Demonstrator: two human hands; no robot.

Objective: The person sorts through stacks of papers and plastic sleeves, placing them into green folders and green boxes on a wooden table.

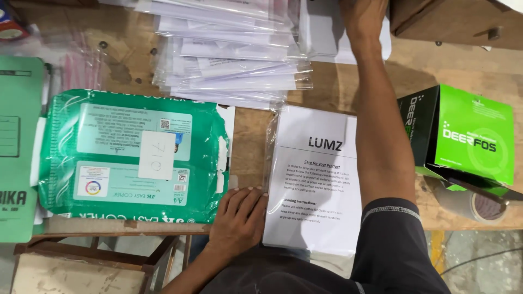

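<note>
Fingers (246, 197) of the left hand (237, 218) lie pressed together and flat, tips just touching the left edge of the clear-sleeved printed sheet (313, 179), palm down at the near edge of the wooden table (338, 81). Largest item: the green paper ream wrapper (131, 155), torn open along its right side, lying just left of that hand with a small white slip on top. Next, the fanned pile of sleeved white sheets (234, 54) at the far side (overlapping, well apart from the left hand). The right forearm stretches straight across the sleeved sheet to the far edge; the right hand (362, 19) rests on a white stack (321, 32) there, cut off by the frame, so its finger state cannot be told. Right of the arm: green-and-black box (468, 133), then a tape roll (471, 204) beneath it.
</note>
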